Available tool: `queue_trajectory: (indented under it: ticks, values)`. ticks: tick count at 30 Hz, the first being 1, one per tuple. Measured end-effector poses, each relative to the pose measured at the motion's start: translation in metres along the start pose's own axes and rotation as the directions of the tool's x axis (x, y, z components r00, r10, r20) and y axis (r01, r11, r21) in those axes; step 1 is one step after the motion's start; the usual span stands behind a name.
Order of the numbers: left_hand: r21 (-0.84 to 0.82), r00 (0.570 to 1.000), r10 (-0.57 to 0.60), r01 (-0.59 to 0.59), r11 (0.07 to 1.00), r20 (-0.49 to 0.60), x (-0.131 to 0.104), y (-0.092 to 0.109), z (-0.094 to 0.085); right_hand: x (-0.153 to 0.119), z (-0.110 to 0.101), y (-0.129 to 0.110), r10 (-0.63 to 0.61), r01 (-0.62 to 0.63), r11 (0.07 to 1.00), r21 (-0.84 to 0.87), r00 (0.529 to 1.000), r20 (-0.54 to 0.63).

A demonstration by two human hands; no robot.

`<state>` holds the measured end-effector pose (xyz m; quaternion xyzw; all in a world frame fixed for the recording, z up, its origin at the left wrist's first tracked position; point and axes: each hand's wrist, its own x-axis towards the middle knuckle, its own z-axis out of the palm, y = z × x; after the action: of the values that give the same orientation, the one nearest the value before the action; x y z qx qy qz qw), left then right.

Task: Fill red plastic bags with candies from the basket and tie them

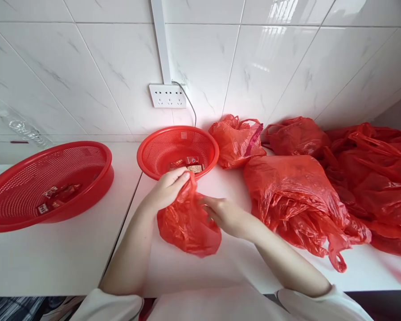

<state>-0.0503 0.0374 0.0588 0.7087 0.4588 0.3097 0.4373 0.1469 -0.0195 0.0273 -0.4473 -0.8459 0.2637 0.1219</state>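
Observation:
A crumpled red plastic bag [189, 227] hangs between my two hands, just above the white table and in front of the smaller red basket [177, 133]. My left hand [169, 189] pinches the bag's top edge near the basket's front rim. On the bag's right side, my right hand [223, 214] has its fingers closed on the plastic, with the fingertips partly hidden in the folds. Small red packets [192, 160] and a beige packet [194, 169] lie inside the smaller basket. What the bag holds, if anything, is hidden.
A larger red basket [102, 178] with several small packets stands at the left. Several filled red bags [287, 178] crowd the table's right side. A clear plastic bottle [25, 129] lies at the back left. A cable runs from the wall socket [169, 96] behind the smaller basket.

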Motion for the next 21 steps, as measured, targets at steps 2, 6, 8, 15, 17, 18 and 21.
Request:
queue_trajectory:
  ticks: [2,6,8,15,17,18,21]
  values:
    - [0.004,0.994,-0.003,0.002,1.000,0.114,0.002,-0.002,0.009,0.011,0.016,0.003,0.222,-0.218,0.952,-0.217,0.975,-0.003]
    - [0.311,0.958,-0.143,0.061,0.948,0.248,-0.008,-0.005,-0.004,0.016,0.023,0.024,0.472,-0.445,0.758,-0.476,0.879,-0.070]
    - [0.485,0.979,-0.145,0.058,0.873,0.143,-0.020,0.004,-0.011,0.010,0.012,0.034,0.480,-0.460,0.733,-0.501,0.872,-0.099]
    - [0.646,0.904,0.016,-0.317,0.694,0.427,-0.042,0.030,0.052,-0.020,-0.020,0.008,0.219,-0.417,0.710,-0.567,0.897,-0.385]
    - [0.784,0.885,-0.158,-0.290,0.550,0.438,-0.034,0.014,0.070,-0.020,-0.015,0.003,0.083,-0.280,0.801,-0.529,0.928,-0.364]
    - [0.803,0.891,-0.185,-0.263,0.534,0.415,-0.030,0.003,0.076,-0.017,-0.009,0.004,0.031,-0.184,0.856,-0.482,0.951,-0.309]
    - [0.687,0.883,-0.209,-0.159,0.709,0.420,-0.026,-0.028,0.081,-0.001,0.016,0.023,-0.096,0.073,0.960,-0.271,0.993,-0.074]
